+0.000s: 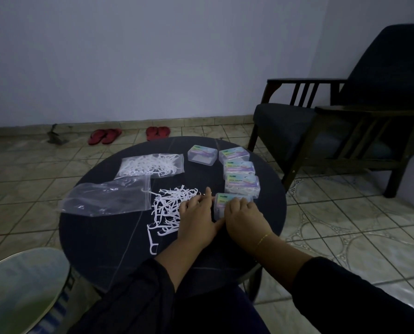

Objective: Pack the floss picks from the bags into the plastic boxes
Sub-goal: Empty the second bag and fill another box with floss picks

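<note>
A pile of loose white floss picks (167,208) lies on the dark round table (119,249). Left of it is a nearly empty clear bag (107,198); behind it lies a bag full of picks (150,166). Several clear plastic boxes with coloured labels stand in a line at the right, among them the farthest box (202,154) and the box with picks inside (242,186). My left hand (196,215) and my right hand (244,218) both grip the nearest box (223,201), one on each side. The hands hide most of the box, so I cannot tell if its lid is closed.
A dark wooden armchair (341,121) stands right of the table. Two pairs of red sandals (105,136) lie on the tiled floor by the wall. A pale round surface (18,290) sits at the lower left.
</note>
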